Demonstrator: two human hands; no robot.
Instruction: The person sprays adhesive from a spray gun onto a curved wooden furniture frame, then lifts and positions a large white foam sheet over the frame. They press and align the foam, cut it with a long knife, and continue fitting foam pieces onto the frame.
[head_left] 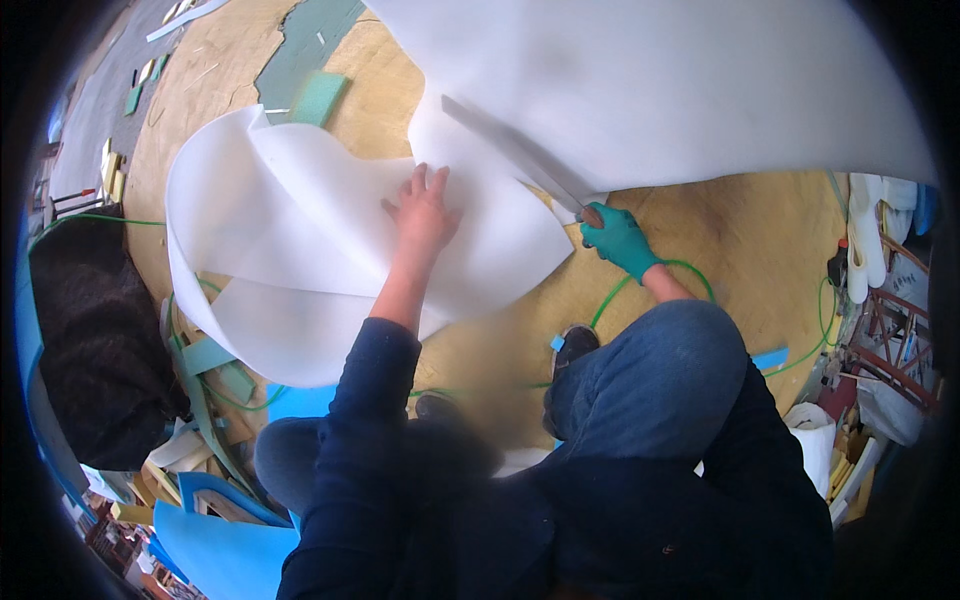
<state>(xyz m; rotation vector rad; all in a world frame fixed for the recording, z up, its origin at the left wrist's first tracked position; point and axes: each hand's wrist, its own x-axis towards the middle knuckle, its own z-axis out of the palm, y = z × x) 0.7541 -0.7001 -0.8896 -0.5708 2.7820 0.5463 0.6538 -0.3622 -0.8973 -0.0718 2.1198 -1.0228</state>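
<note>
A large white foam sheet [700, 80] spreads over the far right, joined to a curled white piece [300, 180] on the left. My bare left hand [424, 207] lies on the white foam, fingers spread. In a green glove, my right hand [618, 240] is closed around the wooden handle of a long knife [530, 155]. The long blade points away and to the left over the foam, at the place where the sheet parts along an edge. Whether its edge is in the material cannot be made out.
Below lies a wooden board floor [770, 230] with a green hose [610, 295] running across it. A green foam block [320, 98] lies beyond the curled piece. At left are a black cloth [90, 330] and blue foam offcuts [225, 545]; a red metal frame [890, 345] stands right.
</note>
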